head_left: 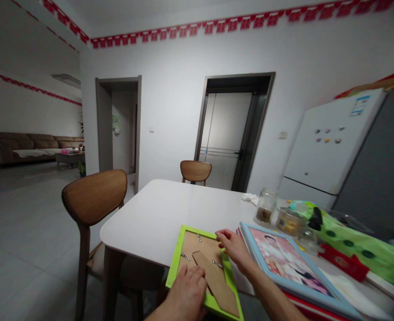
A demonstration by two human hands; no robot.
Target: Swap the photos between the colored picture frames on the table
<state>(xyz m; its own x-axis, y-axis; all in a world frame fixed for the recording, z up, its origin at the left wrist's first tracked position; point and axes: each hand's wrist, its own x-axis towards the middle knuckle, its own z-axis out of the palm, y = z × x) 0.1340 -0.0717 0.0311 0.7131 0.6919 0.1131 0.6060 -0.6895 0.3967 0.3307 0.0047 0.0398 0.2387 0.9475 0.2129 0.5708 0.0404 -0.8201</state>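
Observation:
A picture frame point(240, 307) with a bright green rim lies face down near the table's edge. Its brown backing board shows metal clips point(185, 257) and a folded stand leg point(213, 278). My left hand point(188, 287) grips the frame at its lower left, with bent fingers over the board and the thumb hidden. At the upper right corner is my right hand point(235, 249), its fingers curled together by the green rim. Whether something small is between those fingertips, I cannot tell. Just right of this hand, a blue-framed photo point(284, 258) lies on a stack of other frames.
The white table point(143, 214) stretches ahead, with wooden chairs point(96, 196) at the left and far side. On the right stand a glass jar point(265, 207), a tub point(289, 221), a red object point(344, 262) and a green bag point(360, 245). A fridge point(330, 142) stands behind.

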